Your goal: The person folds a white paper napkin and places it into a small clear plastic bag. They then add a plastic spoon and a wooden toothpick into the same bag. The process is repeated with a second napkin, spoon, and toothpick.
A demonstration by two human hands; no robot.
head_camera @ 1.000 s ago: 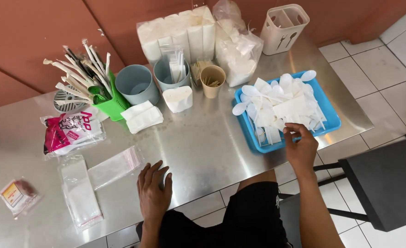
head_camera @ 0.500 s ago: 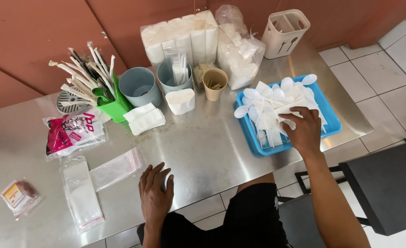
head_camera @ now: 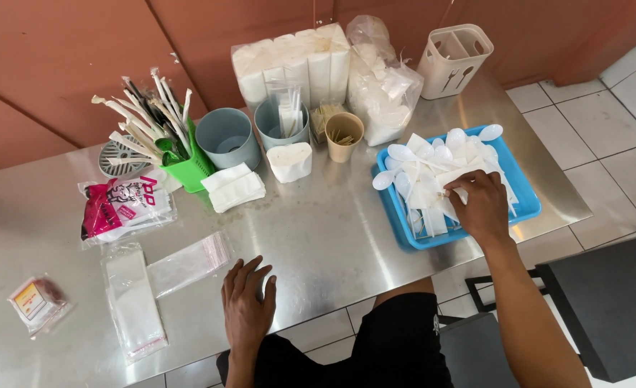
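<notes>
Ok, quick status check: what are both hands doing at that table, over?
Right hand in blue plastic tray, fingers on white plastic spoons. Left hand flat on steel table, empty. Nothing blocking the tray.

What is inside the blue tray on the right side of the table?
The blue tray holds a heap of white plastic spoons. The right hand reaches into them. The tray's floor under the heap is mostly hidden.

I log steel table (head_camera: 318,237) | blue tray (head_camera: 526,197) | green holder (head_camera: 189,172) | grey cups (head_camera: 224,136) | clear bags (head_camera: 185,262) | folded napkins (head_camera: 235,188) | left hand (head_camera: 248,305) flat on top.
</notes>
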